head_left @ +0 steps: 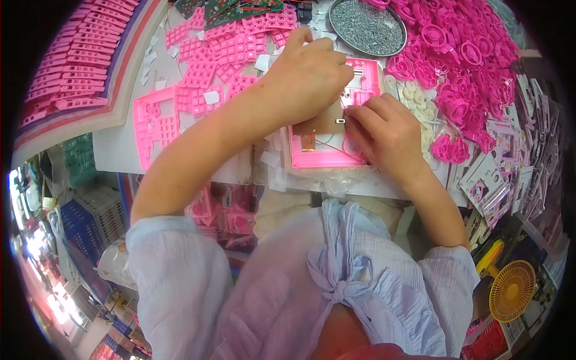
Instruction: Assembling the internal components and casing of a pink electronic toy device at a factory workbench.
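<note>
My left hand (312, 75) curls over pink casing (327, 161), right hand (389, 127) bends by brown board (318, 123); can't tell what fingers grip.

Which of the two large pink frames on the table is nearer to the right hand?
The pink frame partly under the right hand; the other frame lies left of the left forearm.

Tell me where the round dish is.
In the head view, the round dish sits at the top, right of centre, left of the magenta pile.
</note>
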The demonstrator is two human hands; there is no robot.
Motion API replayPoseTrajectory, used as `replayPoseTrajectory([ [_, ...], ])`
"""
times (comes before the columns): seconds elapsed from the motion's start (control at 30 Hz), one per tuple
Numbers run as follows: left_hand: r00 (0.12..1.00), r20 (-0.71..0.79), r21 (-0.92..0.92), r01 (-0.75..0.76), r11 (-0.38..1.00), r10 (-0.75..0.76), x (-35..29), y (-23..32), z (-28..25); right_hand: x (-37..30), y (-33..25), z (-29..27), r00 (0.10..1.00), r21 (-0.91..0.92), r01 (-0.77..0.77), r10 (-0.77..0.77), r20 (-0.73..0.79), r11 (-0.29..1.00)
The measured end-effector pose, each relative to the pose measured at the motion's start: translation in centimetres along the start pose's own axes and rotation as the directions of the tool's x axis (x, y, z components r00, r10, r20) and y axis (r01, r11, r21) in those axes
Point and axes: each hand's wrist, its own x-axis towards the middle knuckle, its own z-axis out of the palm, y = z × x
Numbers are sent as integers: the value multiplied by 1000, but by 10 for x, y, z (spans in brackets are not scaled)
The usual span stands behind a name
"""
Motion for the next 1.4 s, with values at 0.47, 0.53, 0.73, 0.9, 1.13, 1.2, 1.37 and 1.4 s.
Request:
replayPoseTrajectory([
  [0.47, 948, 173, 146, -294, 945, 269, 29, -9, -13, 3, 6, 4, 999, 59, -44, 43, 6, 997],
  [0.53, 950, 145, 150, -297, 943, 276, 25, -10, -10, 4, 4, 4, 999, 75, -38, 39, -1, 996],
  [0.73, 924, 226, 132, -341, 931, 307, 28, -2, -5, 5, 0, 2, 996, 62, -83, 82, 17, 995],
  [0.9, 883, 375, 104, -344, 933, 284, 33, 5, -9, 11, -7, -7, 991, -1, -105, 104, 84, 995],
  [1.13, 845, 524, -29, 148, 989, -111, 45, 2, -11, 26, -5, -17, 945, -182, -97, 148, 291, 978],
  [1.2, 845, 479, -47, 296, 954, -238, 47, 0, -14, 34, -2, -21, 925, -184, -86, 147, 351, 979],
  [1.37, 892, 411, -189, 282, 940, -185, 37, -11, -17, 32, 22, -6, 995, 15, 13, -15, 99, 1000],
  [1.4, 917, 365, -225, 255, 940, -161, 31, -14, -13, 29, 24, 1, 997, 13, -7, 6, 74, 1000],
])
